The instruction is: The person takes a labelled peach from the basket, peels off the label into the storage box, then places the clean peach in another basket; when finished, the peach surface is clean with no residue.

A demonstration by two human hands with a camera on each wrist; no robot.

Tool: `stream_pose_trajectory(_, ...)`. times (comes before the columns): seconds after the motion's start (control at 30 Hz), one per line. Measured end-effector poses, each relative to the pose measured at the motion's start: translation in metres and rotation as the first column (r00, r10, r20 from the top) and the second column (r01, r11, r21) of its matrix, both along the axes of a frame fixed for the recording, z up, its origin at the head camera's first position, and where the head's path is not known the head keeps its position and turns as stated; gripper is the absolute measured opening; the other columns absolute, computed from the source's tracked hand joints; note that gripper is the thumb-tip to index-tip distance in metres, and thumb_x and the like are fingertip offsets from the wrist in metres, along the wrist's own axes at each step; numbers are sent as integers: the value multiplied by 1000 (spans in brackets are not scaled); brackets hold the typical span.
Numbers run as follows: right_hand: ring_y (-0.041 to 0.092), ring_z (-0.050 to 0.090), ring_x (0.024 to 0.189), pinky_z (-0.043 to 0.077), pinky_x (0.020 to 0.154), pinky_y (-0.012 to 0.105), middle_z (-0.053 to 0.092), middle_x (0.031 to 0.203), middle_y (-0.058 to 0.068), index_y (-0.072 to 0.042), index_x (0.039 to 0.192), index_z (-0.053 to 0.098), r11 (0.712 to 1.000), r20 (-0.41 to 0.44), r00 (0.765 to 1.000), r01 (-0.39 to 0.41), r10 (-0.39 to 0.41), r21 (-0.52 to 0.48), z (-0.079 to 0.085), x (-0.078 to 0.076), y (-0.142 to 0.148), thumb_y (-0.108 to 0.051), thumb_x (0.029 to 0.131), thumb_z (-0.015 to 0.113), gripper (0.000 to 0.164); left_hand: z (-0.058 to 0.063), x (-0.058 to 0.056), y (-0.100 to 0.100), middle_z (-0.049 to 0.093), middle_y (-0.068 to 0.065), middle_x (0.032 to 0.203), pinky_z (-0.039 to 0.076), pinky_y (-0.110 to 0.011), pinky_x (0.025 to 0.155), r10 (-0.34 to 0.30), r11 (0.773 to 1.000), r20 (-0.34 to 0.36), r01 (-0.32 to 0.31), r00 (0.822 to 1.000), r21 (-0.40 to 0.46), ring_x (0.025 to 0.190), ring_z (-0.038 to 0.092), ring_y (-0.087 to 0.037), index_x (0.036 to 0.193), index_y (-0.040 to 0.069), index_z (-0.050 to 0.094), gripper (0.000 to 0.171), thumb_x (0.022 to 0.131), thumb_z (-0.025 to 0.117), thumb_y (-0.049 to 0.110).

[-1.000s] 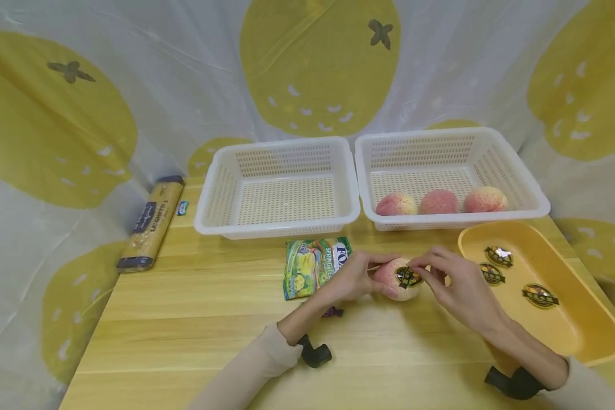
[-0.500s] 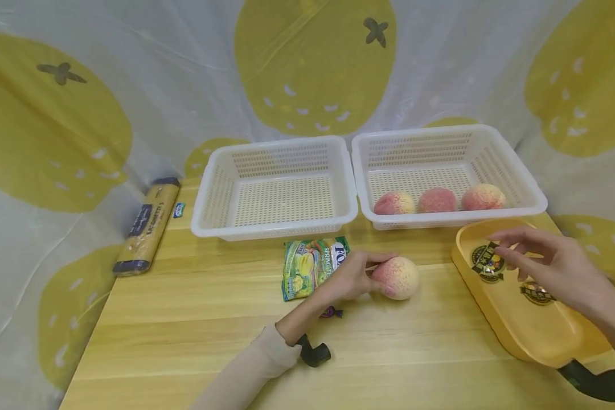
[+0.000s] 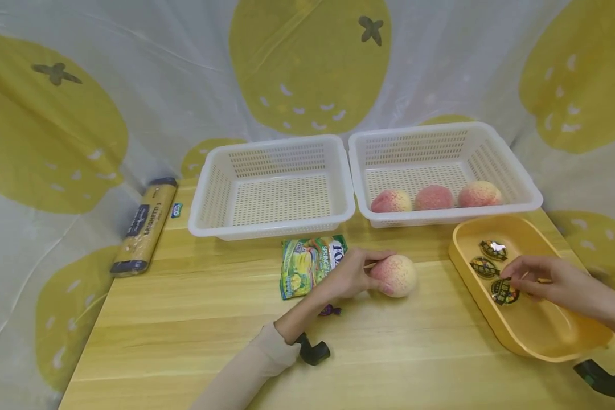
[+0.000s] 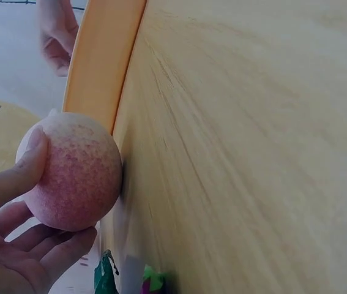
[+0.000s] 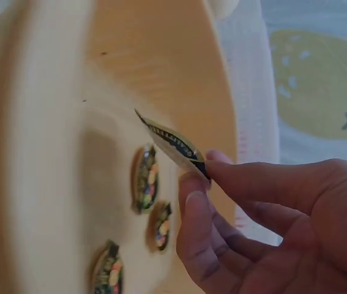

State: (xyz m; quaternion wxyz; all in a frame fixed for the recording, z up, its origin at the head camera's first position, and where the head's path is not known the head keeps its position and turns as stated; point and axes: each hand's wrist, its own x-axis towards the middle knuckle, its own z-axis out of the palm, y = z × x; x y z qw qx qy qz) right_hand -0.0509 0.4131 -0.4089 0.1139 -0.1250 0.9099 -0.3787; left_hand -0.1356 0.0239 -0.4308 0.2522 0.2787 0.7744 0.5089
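Observation:
My left hand (image 3: 352, 275) grips a pink and cream peach (image 3: 397, 275) on the table in the head view. In the left wrist view the thumb lies across the front of the peach (image 4: 75, 174) and the fingers curl beneath it; no sticker shows on it. My right hand (image 3: 561, 283) is over the yellow tray (image 3: 558, 344), pinching a dark oval fruit sticker (image 5: 173, 146) by one end between thumb and fingertips. Several more such stickers lie on the tray's floor, among them one (image 3: 493, 249) near the back and one (image 3: 484, 267) at the left.
A white basket (image 3: 530, 199) with three peaches (image 3: 434, 197) stands at the back right, beside another white basket (image 3: 271, 230). A green candy bag (image 3: 299, 267) and a purple-wrapped candy (image 3: 330, 310) lie by my left forearm. A spaghetti pack (image 3: 146, 228) and a small blue-green packet (image 3: 176, 210) lie far left.
My right hand has pulled the sticker off the peach and carried it right, over the yellow tray, then lower. The left hand keeps its grip on the peach.

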Motion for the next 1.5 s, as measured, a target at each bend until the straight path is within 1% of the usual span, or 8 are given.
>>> stream_pose_trajectory(0.23,-1,59,66,49,52,24,71,83,-12,-3,108,69,995,-74,993,-84,88,62,-20,-2,3,5,95,67,17,0,0,2,59,-9,150,46,-29,114,1,1000,-10,-1,1000,-14,144,51,-24,144,4,59,69,80,87,3)
stream_pose_trajectory(0.37,-8,56,68,46,51,21,74,83,-12,0,102,74,985,-123,990,-47,67,164,-25,-2,3,8,89,72,15,0,0,3,58,-10,150,46,-29,115,7,1000,-7,-7,1000,-28,144,51,-24,144,5,59,70,80,87,5)
stream_pose_trajectory(0.67,-13,54,70,47,54,20,75,83,-1,-10,91,78,954,-211,977,36,29,298,-28,-2,-3,2,83,80,14,0,-1,3,59,-10,150,47,-28,113,18,999,-11,-19,1000,-45,143,52,-24,144,7,60,71,79,88,6)
stream_pose_trajectory(0.93,-16,57,80,47,59,15,71,89,-15,-15,94,77,974,-284,959,63,1,217,-24,-5,0,1,84,81,19,2,0,2,59,-10,149,47,-27,113,22,999,-15,-23,1000,-40,142,53,-25,144,6,60,71,79,88,5)
stream_pose_trajectory(1.1,-13,60,85,53,60,22,64,104,-35,-11,112,74,988,-125,990,78,-61,135,-12,-7,3,-4,96,71,18,2,0,0,59,-11,149,48,-27,112,19,999,-14,-20,1000,-37,142,53,-25,144,5,60,70,79,88,6)
stream_pose_trajectory(1.23,-8,64,89,54,64,23,63,111,-36,-11,121,72,993,-37,996,82,-79,80,0,-8,6,-7,101,65,21,2,1,0,59,-11,150,47,-31,114,35,999,8,-35,999,-33,143,52,-26,144,4,60,70,80,88,5)
stream_pose_trajectory(1.4,-10,64,92,52,68,14,64,114,-36,-10,120,72,996,-104,992,79,-76,32,16,-14,13,0,99,65,25,4,4,3,60,-12,149,49,-31,112,48,998,13,-48,999,-38,142,54,-25,143,4,61,69,79,87,3)
stream_pose_trajectory(1.5,-15,59,94,48,70,7,63,113,-37,-8,121,71,994,-155,982,112,-109,14,27,-25,22,3,99,64,26,10,5,3,62,-12,147,48,-26,111,5,999,-24,-6,1000,-47,140,55,-22,143,4,61,68,80,87,3)
